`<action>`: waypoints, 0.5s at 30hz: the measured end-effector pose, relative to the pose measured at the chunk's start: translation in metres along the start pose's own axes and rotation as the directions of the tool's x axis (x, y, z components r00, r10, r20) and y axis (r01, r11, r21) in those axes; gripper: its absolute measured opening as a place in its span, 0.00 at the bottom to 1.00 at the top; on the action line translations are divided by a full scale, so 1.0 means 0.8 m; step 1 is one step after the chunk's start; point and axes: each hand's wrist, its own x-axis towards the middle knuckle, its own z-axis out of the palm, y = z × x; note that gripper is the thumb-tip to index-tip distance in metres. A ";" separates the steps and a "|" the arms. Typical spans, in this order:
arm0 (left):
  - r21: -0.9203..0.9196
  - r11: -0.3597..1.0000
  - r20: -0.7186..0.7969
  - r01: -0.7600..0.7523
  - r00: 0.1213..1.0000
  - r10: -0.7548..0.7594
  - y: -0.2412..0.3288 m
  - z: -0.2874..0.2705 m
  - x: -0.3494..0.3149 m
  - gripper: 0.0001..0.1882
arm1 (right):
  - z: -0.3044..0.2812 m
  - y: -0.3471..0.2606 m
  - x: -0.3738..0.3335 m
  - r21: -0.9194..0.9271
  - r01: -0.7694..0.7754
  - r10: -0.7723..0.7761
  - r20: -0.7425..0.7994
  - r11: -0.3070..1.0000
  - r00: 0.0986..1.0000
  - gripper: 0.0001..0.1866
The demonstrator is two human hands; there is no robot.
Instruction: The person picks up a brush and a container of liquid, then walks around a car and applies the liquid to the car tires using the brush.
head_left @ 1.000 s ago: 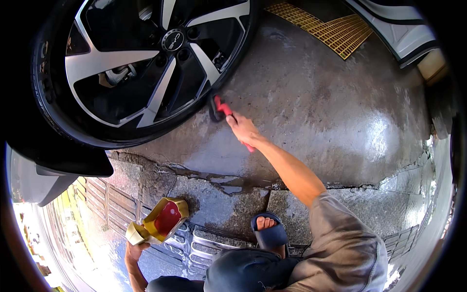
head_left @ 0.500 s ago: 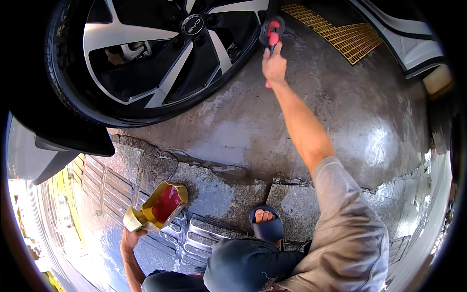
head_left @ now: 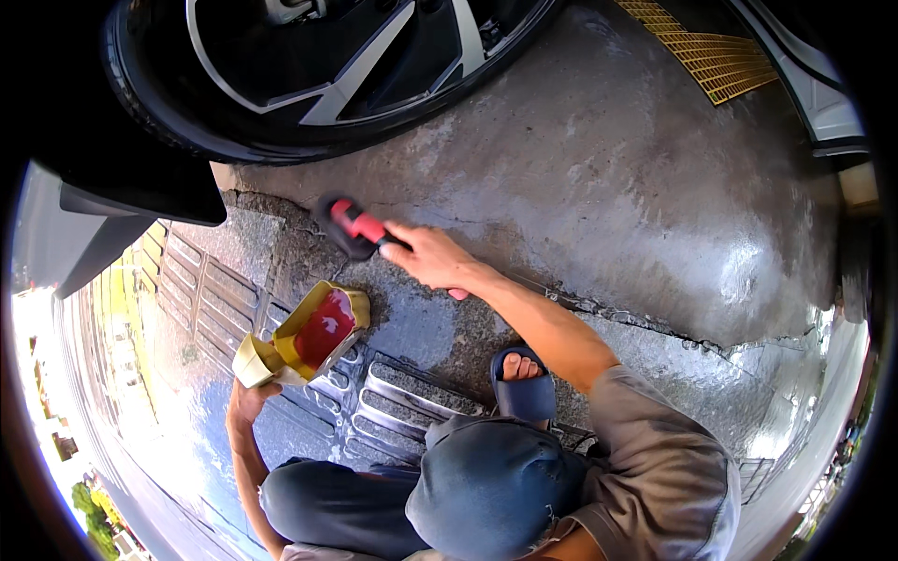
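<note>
My left hand (head_left: pixel 251 400) grips the narrow end of a cut-open yellow plastic jug (head_left: pixel 299 318), tilted at the lower left. Red liquid (head_left: pixel 329 329) with a pale, foamy patch lies inside it. In my right hand (head_left: pixel 435 257) is a red-and-black handled scrub brush (head_left: pixel 367 227), fingers wrapped round its handle. The brush's dark round head is smeared by motion and hangs just above the jug's far side, apart from it. Beyond both hands stands a car wheel (head_left: pixel 351 79) with silver-and-black spokes and a black tyre (head_left: pixel 299 150).
A dark mud flap (head_left: pixel 192 196) juts down left of the tyre. Yellow floor grating (head_left: pixel 720 65) and a light car panel (head_left: pixel 823 103) are at the far right. Wet, cracked concrete (head_left: pixel 599 215) meets ridged paving (head_left: pixel 412 393) near my sandalled foot (head_left: pixel 524 383).
My right hand has brought the brush from beside the tyre down and left toward the jug. The jug stays in my left hand. The wheel sits higher in the view.
</note>
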 end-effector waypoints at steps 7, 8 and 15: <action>0.074 0.996 0.040 -0.058 0.998 0.055 -0.007 -0.007 0.006 0.42 | -0.183 0.023 0.083 0.453 0.229 0.242 -0.763 0.861 0.599 0.11; 0.041 0.998 0.055 -0.054 0.997 0.052 -0.012 -0.003 0.013 0.42 | -0.177 0.032 0.103 0.450 0.223 0.238 -0.759 0.865 0.606 0.11; -0.067 0.997 -0.038 -0.048 0.998 0.045 -0.005 0.004 0.012 0.33 | 0.036 -0.010 0.087 0.550 0.066 0.245 -0.473 0.832 0.846 0.14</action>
